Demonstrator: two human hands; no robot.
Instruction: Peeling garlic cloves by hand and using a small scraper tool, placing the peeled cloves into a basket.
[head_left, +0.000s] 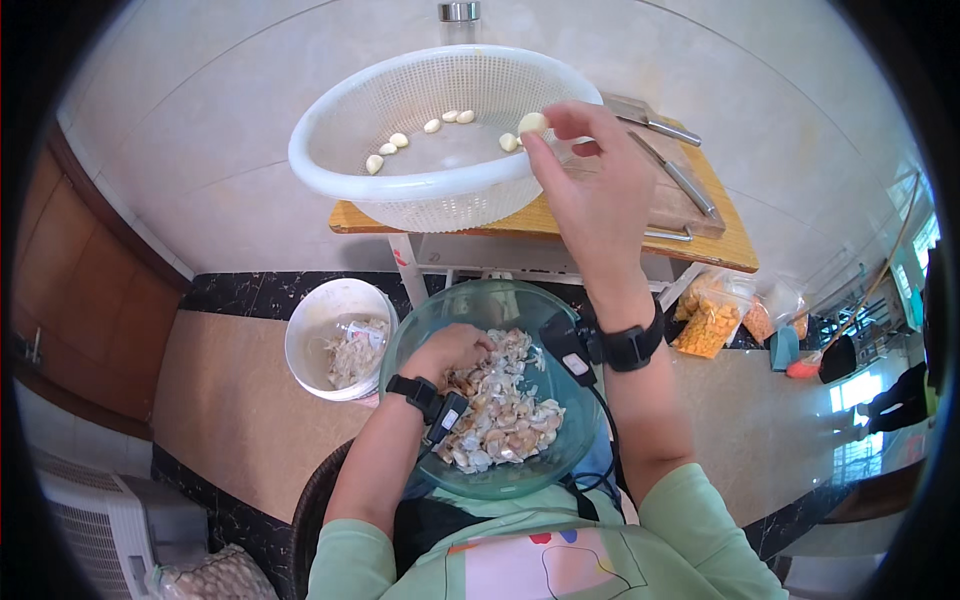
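A peeled garlic clove (533, 124) is pinched between the thumb and forefinger of my right hand (600, 180), raised at the right rim of a white mesh plastic basket (330, 180). Several peeled cloves, one of them a clove (432, 126) near the middle, lie spread inside that basket. My left hand (454, 351) reaches down into a green translucent basin (559, 457) on my lap. Unpeeled garlic cloves (506, 435) and loose skins fill much of the basin. The left fingertips are among them, and whether they grip anything is hidden.
The basket stands on a small wooden-topped table (739, 251), beside a cutting board (679, 195) with a knife (686, 184) and a cleaver (671, 131). Left of the basin is a white bucket (300, 352) holding garlic skins. Bagged orange food (709, 326) sits on the floor at right.
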